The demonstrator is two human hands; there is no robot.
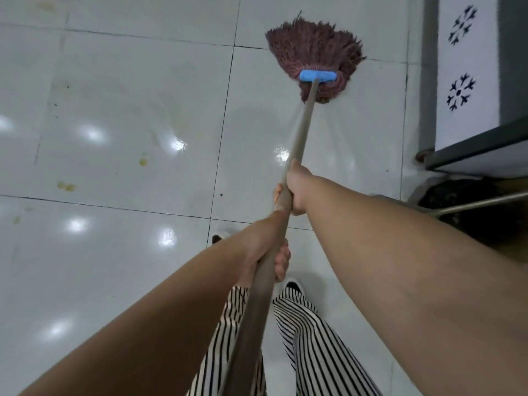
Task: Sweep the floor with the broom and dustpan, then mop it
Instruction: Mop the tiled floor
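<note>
A mop with a reddish-brown string head (315, 50) and a blue clamp (317, 75) rests on the white tiled floor (128, 115), far ahead of me and a little to the right. Its long grey handle (300, 138) slants back toward my body. My right hand (295, 190) grips the handle higher along it, closer to the mop head. My left hand (268, 252) grips it lower, nearer my waist. Yellowish stains (65, 186) mark the tiles at the left.
A dark-framed piece of furniture with a white patterned panel (468, 81) stands at the right. Below it a dark bristly broom head with a metal handle (471, 207) lies on the floor. My striped trousers (311, 338) and shoes are at the bottom.
</note>
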